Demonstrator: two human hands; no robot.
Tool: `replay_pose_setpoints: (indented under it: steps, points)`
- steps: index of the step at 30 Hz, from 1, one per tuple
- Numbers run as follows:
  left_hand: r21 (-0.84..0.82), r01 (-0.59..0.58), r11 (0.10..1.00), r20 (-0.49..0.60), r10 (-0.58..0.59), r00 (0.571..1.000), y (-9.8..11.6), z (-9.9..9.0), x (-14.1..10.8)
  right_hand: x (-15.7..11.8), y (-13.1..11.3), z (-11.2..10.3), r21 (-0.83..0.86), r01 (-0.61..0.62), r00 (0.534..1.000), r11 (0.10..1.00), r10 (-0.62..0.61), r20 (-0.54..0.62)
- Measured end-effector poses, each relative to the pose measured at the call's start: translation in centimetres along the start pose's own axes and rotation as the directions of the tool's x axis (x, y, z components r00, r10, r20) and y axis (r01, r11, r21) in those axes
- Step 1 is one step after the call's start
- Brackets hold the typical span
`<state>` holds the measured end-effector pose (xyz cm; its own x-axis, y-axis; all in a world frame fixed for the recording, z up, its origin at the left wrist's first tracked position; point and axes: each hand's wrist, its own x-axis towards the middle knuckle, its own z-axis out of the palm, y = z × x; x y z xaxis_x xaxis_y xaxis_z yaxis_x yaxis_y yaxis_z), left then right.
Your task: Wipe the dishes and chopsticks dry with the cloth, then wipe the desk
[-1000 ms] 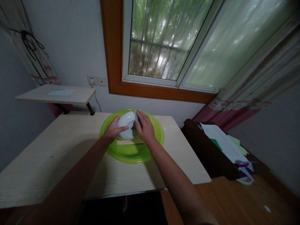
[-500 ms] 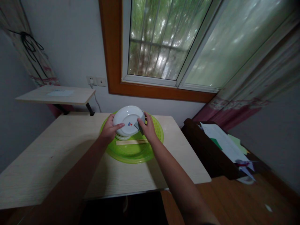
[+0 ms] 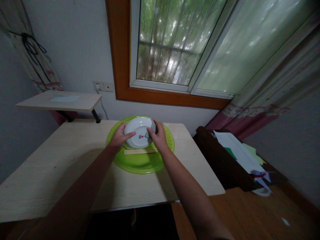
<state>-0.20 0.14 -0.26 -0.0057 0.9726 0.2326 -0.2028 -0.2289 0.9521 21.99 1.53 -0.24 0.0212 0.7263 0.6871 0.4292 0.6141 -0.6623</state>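
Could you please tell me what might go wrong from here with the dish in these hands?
The white dish looks smooth and glossy, so it could slip from the left hand.

The right hand has a grey cloth against the dish's side, which might slide and loosen that hold.

The chopsticks lie close to the dish on the green tray, so a low movement could knock them.
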Motion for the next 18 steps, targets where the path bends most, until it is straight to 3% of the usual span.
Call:
replay_pose_setpoints:
  steps: [18]
  points:
    - [0.241,0.023,0.97,0.035,-0.032,0.999,0.6,-0.2,-0.3,-0.3,-2.5,-0.3,-0.097,0.252,0.963,0.963,-0.239,0.126]
